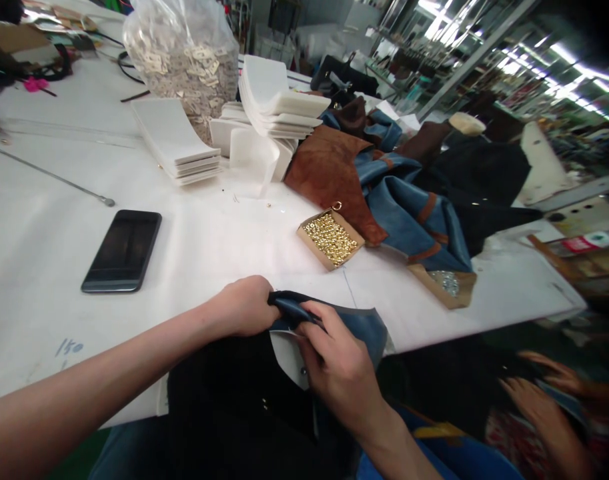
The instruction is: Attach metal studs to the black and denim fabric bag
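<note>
At the table's near edge my left hand (pixel 244 308) is closed on a fold of a dark blue leather piece (pixel 364 328). My right hand (pixel 334 363) pinches the same piece from the other side, fingers curled over its folded edge. Under the blue leather lies a white lining (pixel 287 353) with small metal studs, and black material (pixel 224 393) hangs below into my lap. A small cardboard box of gold rivets (pixel 330 239) stands just beyond my hands.
A black phone (pixel 123 250) lies to the left on the white table (pixel 194 233). Stacks of white pieces (pixel 177 140), a clear bag of tags (pixel 189 60), brown and blue leather pieces (pixel 384 180) and a box of silver rivets (pixel 447 283) lie beyond. Another person's hands (pixel 544 393) show at lower right.
</note>
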Available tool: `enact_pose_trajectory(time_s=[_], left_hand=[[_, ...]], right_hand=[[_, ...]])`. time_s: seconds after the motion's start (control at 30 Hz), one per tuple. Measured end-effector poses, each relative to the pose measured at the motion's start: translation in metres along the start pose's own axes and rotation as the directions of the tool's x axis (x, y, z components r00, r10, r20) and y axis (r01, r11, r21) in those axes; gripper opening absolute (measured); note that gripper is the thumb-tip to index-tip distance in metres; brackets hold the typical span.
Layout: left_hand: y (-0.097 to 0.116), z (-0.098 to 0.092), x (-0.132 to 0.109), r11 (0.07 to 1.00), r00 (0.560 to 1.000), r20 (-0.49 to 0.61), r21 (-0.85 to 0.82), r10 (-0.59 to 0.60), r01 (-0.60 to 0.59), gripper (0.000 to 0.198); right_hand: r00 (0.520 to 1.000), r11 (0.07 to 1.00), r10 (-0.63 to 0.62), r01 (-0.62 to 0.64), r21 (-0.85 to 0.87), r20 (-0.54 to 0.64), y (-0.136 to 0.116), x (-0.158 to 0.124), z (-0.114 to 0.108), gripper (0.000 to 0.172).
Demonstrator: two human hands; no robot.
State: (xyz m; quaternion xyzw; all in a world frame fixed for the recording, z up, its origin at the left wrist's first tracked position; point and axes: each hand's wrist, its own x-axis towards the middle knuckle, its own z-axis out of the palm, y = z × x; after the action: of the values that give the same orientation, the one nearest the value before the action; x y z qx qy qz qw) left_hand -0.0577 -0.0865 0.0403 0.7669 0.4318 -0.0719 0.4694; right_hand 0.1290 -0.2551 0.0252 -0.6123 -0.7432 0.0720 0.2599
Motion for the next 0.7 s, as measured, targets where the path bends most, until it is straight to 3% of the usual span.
enact_pose_trajectory(time_s=[0.33, 0.7], left_hand=[[-0.011, 0.007, -0.007, 0.999, 0.999, -0.023, -0.013, 0.031, -0.032, 0.018], [-0.029, 0.009, -0.017, 0.969, 0.981, -0.055, -0.158, 0.185, -0.192, 0.013]], right_hand=[[0.995, 0.997, 0.071, -0.073, 0.015, 0.076, -0.009, 0.004, -0.004, 0.018], [0.986, 0.988, 0.154, -0.152, -0.038, 0.061, -0.011, 0.013, 0.006, 0.017]])
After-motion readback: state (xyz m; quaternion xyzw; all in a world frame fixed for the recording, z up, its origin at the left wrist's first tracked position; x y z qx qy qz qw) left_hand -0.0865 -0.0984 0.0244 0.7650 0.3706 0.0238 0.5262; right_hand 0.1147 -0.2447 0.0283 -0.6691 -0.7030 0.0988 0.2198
